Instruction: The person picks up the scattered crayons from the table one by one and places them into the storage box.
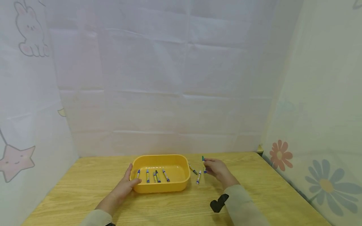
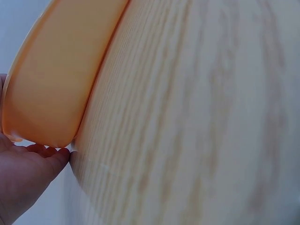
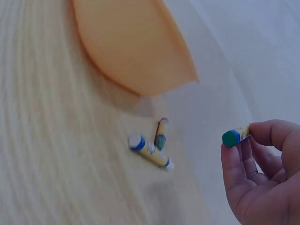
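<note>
My left hand (image 1: 126,184) grips the left end of a yellow plastic basin (image 1: 161,187), its thumb over the rim. In the left wrist view, fingertips touch the basin's outer wall (image 2: 56,79) close to the tabletop. Several crayons, such as a yellow-wrapped one (image 1: 148,176), lie spread inside the basin. To the right of it, my right hand (image 1: 220,170) pinches a green crayon (image 3: 236,136) between thumb and fingers, above the table. Two loose crayons, one white-tipped (image 3: 150,152) and one dark green (image 3: 161,134), lie between the basin and that hand.
The wooden table (image 1: 93,185) ends at a pale hanging sheet (image 1: 158,94) behind. Patterned sheets with a star (image 1: 17,163) and flowers (image 1: 326,185) hang on both sides. A black piece (image 1: 219,203) sits by the right sleeve.
</note>
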Demonstrator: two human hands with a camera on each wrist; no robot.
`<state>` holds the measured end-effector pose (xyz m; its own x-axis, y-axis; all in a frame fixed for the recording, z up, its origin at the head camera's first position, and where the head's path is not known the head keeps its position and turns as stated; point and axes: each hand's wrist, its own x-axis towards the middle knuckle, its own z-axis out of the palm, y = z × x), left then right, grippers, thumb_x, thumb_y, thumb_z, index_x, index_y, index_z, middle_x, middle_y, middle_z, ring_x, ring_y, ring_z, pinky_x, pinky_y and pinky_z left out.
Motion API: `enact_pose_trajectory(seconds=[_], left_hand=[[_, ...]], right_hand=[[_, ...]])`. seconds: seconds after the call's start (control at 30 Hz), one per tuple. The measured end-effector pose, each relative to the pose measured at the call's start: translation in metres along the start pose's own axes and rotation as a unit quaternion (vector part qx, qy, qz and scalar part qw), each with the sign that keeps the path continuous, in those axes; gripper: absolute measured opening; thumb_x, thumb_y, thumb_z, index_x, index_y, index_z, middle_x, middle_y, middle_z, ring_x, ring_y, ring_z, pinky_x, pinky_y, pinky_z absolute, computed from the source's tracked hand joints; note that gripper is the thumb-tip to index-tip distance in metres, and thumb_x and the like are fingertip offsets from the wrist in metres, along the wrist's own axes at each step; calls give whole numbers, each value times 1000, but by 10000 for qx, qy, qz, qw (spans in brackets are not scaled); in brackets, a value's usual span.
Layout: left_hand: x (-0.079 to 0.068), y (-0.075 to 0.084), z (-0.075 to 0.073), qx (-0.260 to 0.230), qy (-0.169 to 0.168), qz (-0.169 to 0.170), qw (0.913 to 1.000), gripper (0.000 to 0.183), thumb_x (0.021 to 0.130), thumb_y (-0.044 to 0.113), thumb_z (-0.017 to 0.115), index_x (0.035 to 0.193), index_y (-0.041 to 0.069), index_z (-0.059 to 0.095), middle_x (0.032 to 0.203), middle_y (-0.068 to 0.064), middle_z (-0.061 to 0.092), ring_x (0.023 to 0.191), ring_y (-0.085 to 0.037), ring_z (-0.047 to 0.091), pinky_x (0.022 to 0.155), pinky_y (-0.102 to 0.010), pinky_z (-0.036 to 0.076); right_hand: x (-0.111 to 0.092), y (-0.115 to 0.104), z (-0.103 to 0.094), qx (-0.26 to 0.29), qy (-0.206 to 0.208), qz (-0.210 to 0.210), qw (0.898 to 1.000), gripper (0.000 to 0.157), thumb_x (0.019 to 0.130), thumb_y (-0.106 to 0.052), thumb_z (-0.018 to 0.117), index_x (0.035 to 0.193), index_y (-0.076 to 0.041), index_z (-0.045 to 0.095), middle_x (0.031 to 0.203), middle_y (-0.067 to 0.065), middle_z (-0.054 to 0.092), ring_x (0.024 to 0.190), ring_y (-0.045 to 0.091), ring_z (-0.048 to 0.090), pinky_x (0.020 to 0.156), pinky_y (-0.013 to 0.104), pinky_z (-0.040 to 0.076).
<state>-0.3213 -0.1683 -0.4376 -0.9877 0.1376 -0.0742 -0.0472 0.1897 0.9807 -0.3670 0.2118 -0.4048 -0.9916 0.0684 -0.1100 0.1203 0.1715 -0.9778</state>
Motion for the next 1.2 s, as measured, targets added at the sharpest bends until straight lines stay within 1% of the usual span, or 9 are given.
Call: enact_pose_trajectory(seconds=[0.1, 0.23, 0.37, 0.53, 0.63, 0.8, 1.03, 1.1, 1.2], left_hand=[[-1, 0, -1, 76, 36, -19, 10000, 96, 92, 13, 56, 156, 14, -15, 158, -34, -9, 146, -53, -7, 117, -65, -2], [-2, -1, -2, 142, 47, -48, 9999, 97, 91, 14, 57, 157, 15, -15, 158, -34, -9, 145, -54, -8, 116, -66, -5], [-3, -1, 0, 91, 37, -17, 10000, 98, 91, 13, 58, 157, 15, -14, 158, -35, -8, 145, -54, -7, 116, -66, -4], [-4, 0, 2, 118, 55, -17, 9999, 97, 91, 13, 58, 157, 15, -13, 158, -35, -6, 145, -54, -4, 117, -65, -1], [-4, 1, 3, 137, 70, -24, 9999, 96, 91, 14, 57, 157, 14, -12, 158, -35, -6, 145, -54, -6, 116, -66, -3], [-3, 0, 5, 6, -10, 59, 10000, 95, 92, 12, 56, 157, 13, -13, 158, -35, -7, 146, -53, 0, 118, -62, 4], [-2, -1, 6, -125, -19, 100, 9999, 94, 93, 10, 56, 157, 13, -14, 159, -33, -9, 146, -52, 0, 118, -63, 6], [-2, -1, 7, -144, -28, 85, 9999, 95, 93, 10, 56, 157, 13, -14, 159, -33, -9, 146, -52, 4, 119, -62, 9], [-2, -1, 9, -115, -16, 83, 9999, 94, 92, 10, 56, 157, 13, -13, 159, -34, -8, 146, -52, 3, 118, -62, 7]], right_hand=[[3, -10, 10, 252, -158, -37, 9996, 43, 96, -9, 55, 136, 8, 52, 95, 3, 66, 86, 15, 65, 73, 23, 57], [6, -23, 27, 373, -257, -51, 9990, 41, 96, -7, 55, 135, 8, 53, 89, 0, 65, 81, 12, 64, 70, 21, 56], [11, -30, 46, 445, -370, -40, 9983, 40, 97, -7, 54, 134, 7, 54, 98, 8, 68, 82, 13, 64, 70, 21, 56], [14, -36, 71, 588, -546, -58, 9968, 39, 97, -5, 54, 133, 9, 54, 105, 16, 71, 77, 12, 66, 69, 23, 58], [15, -38, 84, 484, -550, -37, 9973, 38, 96, -5, 56, 131, 8, 57, 109, 20, 70, 76, 12, 66, 70, 25, 59], [17, -37, 103, 138, -432, 55, 9990, 33, 94, -5, 59, 125, 6, 62, 120, 26, 66, 83, 18, 68, 71, 28, 60], [14, -33, 124, -481, -382, -22, 9981, 30, 93, -4, 59, 120, 8, 64, 110, 25, 69, 70, 13, 64, 66, 28, 59], [13, -31, 128, -596, -352, 33, 9976, 31, 92, -4, 59, 120, 8, 64, 107, 23, 70, 67, 11, 62, 65, 27, 58], [12, -26, 133, -848, -289, 147, 9959, 29, 90, -2, 60, 116, 8, 66, 96, 16, 71, 65, 11, 59, 61, 24, 55]])
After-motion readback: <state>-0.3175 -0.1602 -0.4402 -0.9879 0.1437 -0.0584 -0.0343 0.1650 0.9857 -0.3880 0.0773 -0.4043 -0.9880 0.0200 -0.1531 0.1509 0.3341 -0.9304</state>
